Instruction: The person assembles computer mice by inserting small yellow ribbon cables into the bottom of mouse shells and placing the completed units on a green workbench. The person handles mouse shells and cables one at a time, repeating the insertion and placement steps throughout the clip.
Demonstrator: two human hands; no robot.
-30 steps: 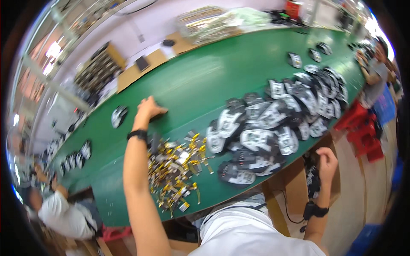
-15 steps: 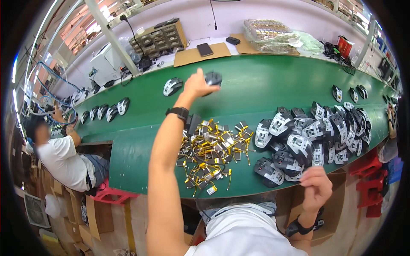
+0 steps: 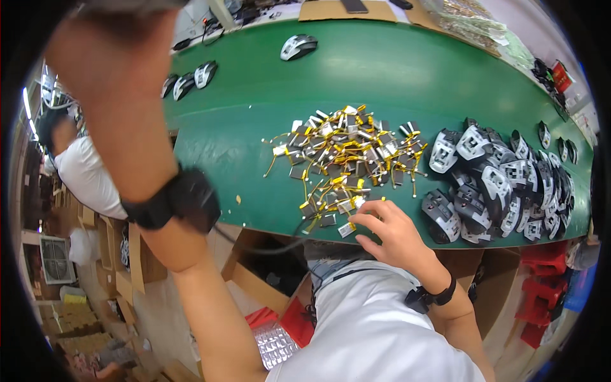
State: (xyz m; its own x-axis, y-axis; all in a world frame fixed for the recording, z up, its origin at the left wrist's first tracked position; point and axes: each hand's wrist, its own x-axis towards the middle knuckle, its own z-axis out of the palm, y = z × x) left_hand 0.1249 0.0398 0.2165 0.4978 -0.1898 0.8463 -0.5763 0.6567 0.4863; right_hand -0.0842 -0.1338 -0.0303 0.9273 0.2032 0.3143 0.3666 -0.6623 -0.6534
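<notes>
My left hand [image 3: 121,57] is raised close at the upper left, large and smeared by motion. A dark shape at its fingers, cut by the upper rim, appears to be the black computer mouse shell it gripped earlier. My right hand [image 3: 398,235] is open at the bench's near edge, thumb and fingers apart. Its fingertips are beside a small battery pack [image 3: 347,230]; whether they touch it I cannot tell. Beyond lies a loose pile of battery packs [image 3: 344,143] with yellow tape and thin wires. To the right is a heap of black-and-silver mouse shells [image 3: 496,184].
One silver mouse shell [image 3: 298,48] sits on the far part of the green bench [image 3: 394,70]. More shells [image 3: 205,74] stand in a row at left. A black cable [image 3: 267,248] hangs off the near edge. A person [image 3: 89,169] in white works at far left.
My left hand has lifted the black mouse shell off the far bench and swung up left, close to the view. My right hand has moved left to the battery packs and opened. The view has shifted.
</notes>
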